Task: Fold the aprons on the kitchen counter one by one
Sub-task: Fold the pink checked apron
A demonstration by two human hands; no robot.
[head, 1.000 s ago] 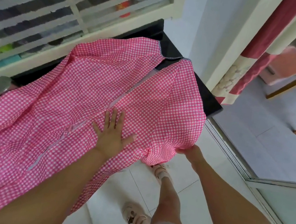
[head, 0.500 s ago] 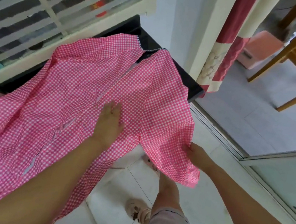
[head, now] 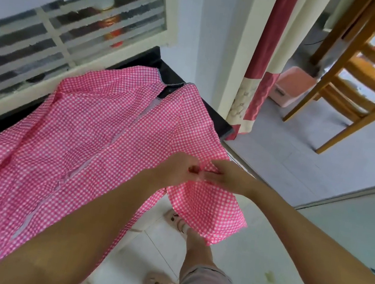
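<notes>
Pink gingham fills most of our view. One apron (head: 78, 139) lies spread open across the black counter (head: 217, 119), with its far end towards the window. Its near right part spills over the counter's edge, where a flap (head: 207, 209) hangs free above the tiled floor (head: 260, 264).

We judge the work on this piece to be at an early stage. It is laid out and roughly smoothed, with two panels meeting along a pale line down the middle. We cannot tell whether that line is a first fold or simply the garment's own opening. No squared-off packet shows anywhere, and we see no second apron, folded or waiting, so we cannot say how many remain.

Both hands meet at the top of the hanging flap, right by the counter's edge. The left hand (head: 174, 170) has its fingers curled and pinches the cloth between thumb and fingertips. The right hand (head: 230, 176) pinches the same bit of cloth from the other side, its fingertips touching or almost touching the left's.

As we read it, the flap has yet to be brought onto the counter, the length has yet to be folded down, and any further aprons come after that.
</notes>
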